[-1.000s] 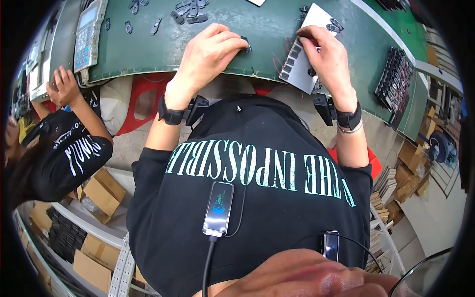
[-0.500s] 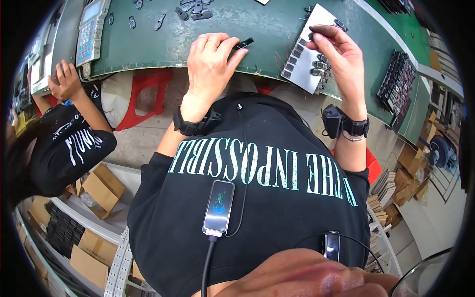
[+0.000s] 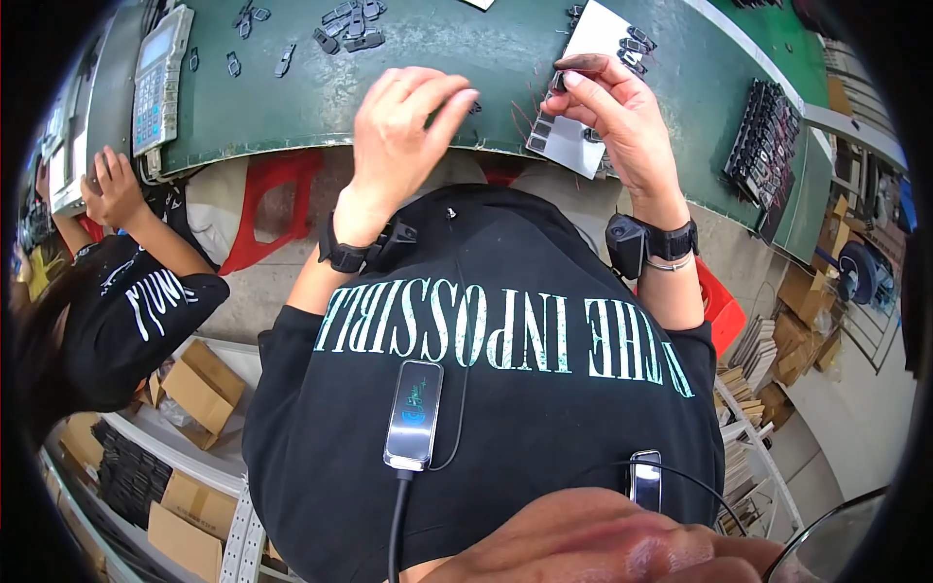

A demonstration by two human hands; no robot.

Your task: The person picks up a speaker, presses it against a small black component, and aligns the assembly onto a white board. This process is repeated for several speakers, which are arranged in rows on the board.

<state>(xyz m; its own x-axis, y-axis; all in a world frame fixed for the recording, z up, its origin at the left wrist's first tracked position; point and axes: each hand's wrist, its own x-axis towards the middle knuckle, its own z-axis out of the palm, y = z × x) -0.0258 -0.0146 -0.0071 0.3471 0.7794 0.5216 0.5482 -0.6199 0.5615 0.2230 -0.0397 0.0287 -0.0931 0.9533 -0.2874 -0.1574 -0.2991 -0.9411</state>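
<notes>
The green bench (image 3: 253,109) carries a keypad (image 3: 153,107) at its left end, then loose black parts (image 3: 285,61) and a heap (image 3: 363,41) of more toward the far edge. A white board (image 3: 594,31) slants down to the near edge; black modules (image 3: 762,141) sit bunched by the right end.

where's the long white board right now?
Head view, upper right of centre: the long white board lies on the green table, partly hidden by the right hand, left of the black wired parts.
</notes>
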